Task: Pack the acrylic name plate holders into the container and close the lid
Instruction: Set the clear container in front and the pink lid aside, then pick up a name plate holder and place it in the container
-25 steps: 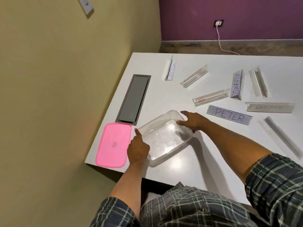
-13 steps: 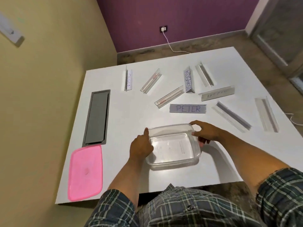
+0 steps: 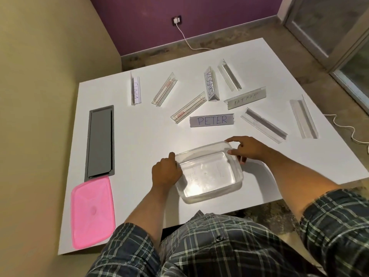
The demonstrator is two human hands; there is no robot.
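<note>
A clear plastic container [image 3: 209,174] sits empty on the white table [image 3: 139,140] near its front edge. My left hand [image 3: 165,172] grips its left rim and my right hand [image 3: 244,149] grips its far right corner. The pink lid [image 3: 92,211] lies flat at the table's front left corner. Several acrylic name plate holders are spread beyond the container: one reads PETER [image 3: 212,120], one KOSAKSI [image 3: 210,85], one BATMAN [image 3: 245,98]. Others are clear, such as the long holder [image 3: 263,124] right of PETER and the holder [image 3: 303,116] at far right.
A grey recessed cable flap [image 3: 100,141] is set into the table at the left, just behind the lid. A yellow wall runs along the table's left side. A white cable [image 3: 187,42] trails from a wall socket across the floor behind.
The container has slid from beside the pink lid toward the middle of the table's front edge, both hands staying on it. The view has swung right, showing more holders.
</note>
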